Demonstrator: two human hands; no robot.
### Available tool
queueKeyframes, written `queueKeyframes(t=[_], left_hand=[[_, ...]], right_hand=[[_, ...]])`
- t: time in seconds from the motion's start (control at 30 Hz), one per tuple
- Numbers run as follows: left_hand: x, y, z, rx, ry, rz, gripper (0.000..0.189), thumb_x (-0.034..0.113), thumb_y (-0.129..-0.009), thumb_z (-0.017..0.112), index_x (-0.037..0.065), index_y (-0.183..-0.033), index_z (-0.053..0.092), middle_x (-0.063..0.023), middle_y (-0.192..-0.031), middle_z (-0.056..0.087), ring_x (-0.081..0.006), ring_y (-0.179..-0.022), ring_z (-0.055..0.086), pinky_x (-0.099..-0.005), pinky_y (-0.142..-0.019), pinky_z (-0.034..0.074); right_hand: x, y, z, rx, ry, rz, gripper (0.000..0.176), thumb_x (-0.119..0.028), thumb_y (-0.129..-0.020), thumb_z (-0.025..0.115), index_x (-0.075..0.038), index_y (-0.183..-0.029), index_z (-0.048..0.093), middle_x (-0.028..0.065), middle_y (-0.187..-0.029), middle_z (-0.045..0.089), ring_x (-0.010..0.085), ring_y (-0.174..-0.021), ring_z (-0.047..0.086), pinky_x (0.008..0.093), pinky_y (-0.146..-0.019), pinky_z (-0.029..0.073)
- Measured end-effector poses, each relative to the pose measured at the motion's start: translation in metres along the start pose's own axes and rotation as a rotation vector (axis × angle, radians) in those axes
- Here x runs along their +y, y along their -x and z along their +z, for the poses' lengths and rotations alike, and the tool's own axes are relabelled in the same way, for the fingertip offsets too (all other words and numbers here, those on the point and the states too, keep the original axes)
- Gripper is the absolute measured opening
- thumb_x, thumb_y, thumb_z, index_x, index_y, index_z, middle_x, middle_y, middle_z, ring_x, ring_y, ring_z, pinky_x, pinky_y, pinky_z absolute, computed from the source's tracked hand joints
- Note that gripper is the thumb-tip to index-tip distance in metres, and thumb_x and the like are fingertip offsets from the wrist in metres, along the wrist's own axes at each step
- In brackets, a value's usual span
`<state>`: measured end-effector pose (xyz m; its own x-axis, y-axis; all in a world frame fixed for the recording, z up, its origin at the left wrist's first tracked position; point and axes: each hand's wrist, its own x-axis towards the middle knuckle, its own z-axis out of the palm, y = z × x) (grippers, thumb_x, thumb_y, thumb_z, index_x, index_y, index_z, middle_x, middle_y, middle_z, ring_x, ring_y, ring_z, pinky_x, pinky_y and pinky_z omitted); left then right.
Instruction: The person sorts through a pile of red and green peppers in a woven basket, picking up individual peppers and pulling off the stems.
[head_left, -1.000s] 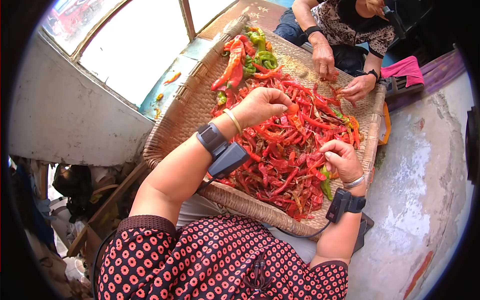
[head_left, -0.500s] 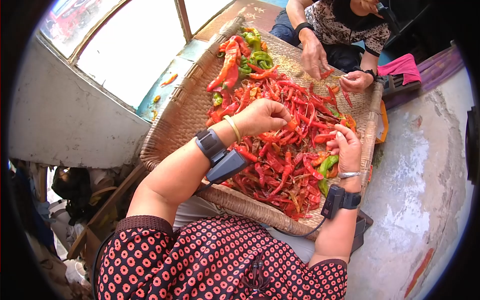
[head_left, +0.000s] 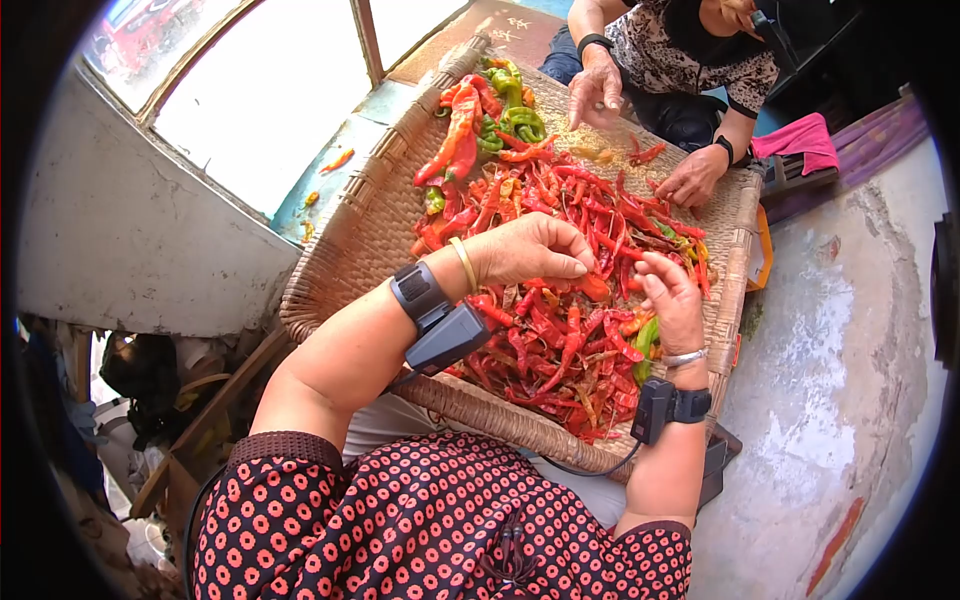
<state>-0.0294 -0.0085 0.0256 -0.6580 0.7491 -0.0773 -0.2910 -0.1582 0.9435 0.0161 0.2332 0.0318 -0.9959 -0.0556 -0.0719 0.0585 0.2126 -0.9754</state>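
Observation:
My left hand [head_left: 535, 250] is closed in a pinch over the pile, with a red chili pepper [head_left: 595, 288] at its fingertips. Just right of it, my right hand [head_left: 675, 305] is raised with curled fingers. A slender red chili [head_left: 622, 250] reaches to its fingertips and appears pinched there. Below both hands lies a heap of dried and fresh red chilies [head_left: 545, 345]. A green pepper [head_left: 646, 345] rests beside my right wrist. All of this lies in a large woven basket tray [head_left: 350, 260] across my lap.
Opposite me, a co-worker's hands [head_left: 694, 178] work at the tray's far right. Larger green peppers [head_left: 508, 85] and orange-red peppers [head_left: 460, 130] lie at the far left. A windowsill [head_left: 335, 165] holds a few pepper bits. A pink cloth [head_left: 800, 142] hangs at right.
My right hand has moved up and left, closer to my left hand. My left hand has shifted slightly right and down. The co-worker's hands have moved apart, one lowering to the peppers.

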Motion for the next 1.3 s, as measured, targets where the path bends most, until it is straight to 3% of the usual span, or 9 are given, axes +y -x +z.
queueKeyframes(t=[0.17, 0.3, 0.33, 0.47, 0.57, 0.63, 0.87, 1.23, 1.3], left_hand=[[-0.008, -0.002, 0.003, -0.092, -0.011, -0.050, 0.012, 0.012, -0.082, 0.059, 0.003, -0.089, 0.059, 0.0003, -0.078, 0.060, -0.0060, -0.071, 0.056, -0.0206, -0.066, 0.047], [-0.009, -0.003, 0.010, 0.069, -0.220, -0.079, 0.014, 0.012, -0.083, 0.056, 0.000, -0.091, 0.058, -0.0017, -0.077, 0.060, -0.0079, -0.073, 0.057, -0.0229, -0.066, 0.047], [-0.014, -0.005, 0.008, 0.174, -0.639, 0.135, 0.019, 0.016, -0.082, 0.057, 0.000, -0.091, 0.057, -0.0063, -0.078, 0.062, -0.0159, -0.073, 0.060, -0.0286, -0.065, 0.048], [-0.013, 0.000, 0.004, 0.281, -1.209, 0.174, 0.024, 0.025, -0.074, 0.058, 0.006, -0.089, 0.059, -0.0129, -0.081, 0.060, -0.0320, -0.077, 0.057, -0.0399, -0.067, 0.047], [-0.013, -0.001, 0.009, 0.212, -1.458, -0.041, 0.023, 0.024, -0.072, 0.059, 0.007, -0.087, 0.059, -0.0111, -0.081, 0.059, -0.0292, -0.078, 0.058, -0.0395, -0.067, 0.047], [-0.017, -0.001, 0.009, 0.136, -1.494, -0.091, 0.023, 0.024, -0.072, 0.060, 0.007, -0.087, 0.059, -0.0108, -0.081, 0.059, -0.0288, -0.078, 0.059, -0.0396, -0.067, 0.047], [-0.019, 0.001, 0.011, 0.002, -1.519, -0.165, 0.020, 0.022, -0.071, 0.063, 0.009, -0.085, 0.062, -0.0106, -0.080, 0.062, -0.0275, -0.079, 0.061, -0.0384, -0.066, 0.048], [-0.026, -0.002, 0.011, -0.183, -1.400, -0.198, 0.012, 0.016, -0.067, 0.057, 0.013, -0.076, 0.064, -0.0095, -0.071, 0.060, -0.0274, -0.072, 0.059, -0.0388, -0.063, 0.047], [-0.024, 0.000, 0.014, -0.143, -1.415, -0.179, 0.012, 0.018, -0.067, 0.057, 0.013, -0.075, 0.064, -0.0091, -0.070, 0.060, -0.0273, -0.072, 0.059, -0.0385, -0.062, 0.047]], right_hand=[[0.000, 0.011, 0.033, -0.401, 0.058, 0.063, 0.035, -0.019, -0.080, 0.061, 0.001, -0.108, 0.054, 0.0028, -0.094, 0.057, 0.0090, -0.087, 0.052, 0.0237, -0.078, 0.043], [0.003, 0.010, 0.026, -0.525, 0.005, 0.240, 0.017, -0.017, -0.080, 0.060, 0.000, -0.084, 0.059, -0.0024, -0.073, 0.056, 0.0049, -0.067, 0.049, 0.0210, -0.062, 0.042], [-0.006, 0.011, 0.024, -0.492, 0.043, 0.268, 0.015, -0.016, -0.080, 0.059, -0.002, -0.076, 0.058, -0.0040, -0.066, 0.054, 0.0041, -0.059, 0.046, 0.0209, -0.056, 0.039], [0.005, -0.002, -0.010, -0.035, -0.274, 0.175, 0.020, -0.021, -0.085, 0.054, -0.003, -0.095, 0.054, 0.0041, -0.075, 0.059, 0.0093, -0.062, 0.054, 0.0200, -0.049, 0.045], [0.013, -0.008, -0.020, 0.215, -0.430, 0.028, 0.042, -0.024, -0.086, 0.053, -0.001, -0.119, 0.041, 0.0069, -0.093, 0.057, 0.0124, -0.074, 0.057, 0.0187, -0.051, 0.047], [0.019, -0.010, -0.017, 0.450, -0.165, 0.121, 0.052, -0.023, -0.085, 0.053, 0.001, -0.127, 0.034, 0.0063, -0.097, 0.054, 0.0131, -0.077, 0.057, 0.0192, -0.052, 0.047], [0.030, 0.007, 0.035, -0.197, 0.576, -0.096, 0.031, -0.017, -0.072, 0.064, -0.002, -0.099, 0.059, 0.0109, -0.085, 0.061, 0.0166, -0.068, 0.059, 0.0268, -0.064, 0.047], [0.045, 0.009, 0.059, -0.260, 0.992, -0.136, 0.024, -0.015, -0.070, 0.061, -0.012, -0.093, 0.057, 0.0124, -0.080, 0.058, 0.0323, -0.079, 0.057, 0.0404, -0.068, 0.045], [0.038, 0.008, 0.051, -0.167, 0.908, -0.085, 0.032, -0.010, -0.068, 0.059, -0.011, -0.100, 0.058, 0.0108, -0.067, 0.056, 0.0271, -0.063, 0.056, 0.0349, -0.060, 0.046]])
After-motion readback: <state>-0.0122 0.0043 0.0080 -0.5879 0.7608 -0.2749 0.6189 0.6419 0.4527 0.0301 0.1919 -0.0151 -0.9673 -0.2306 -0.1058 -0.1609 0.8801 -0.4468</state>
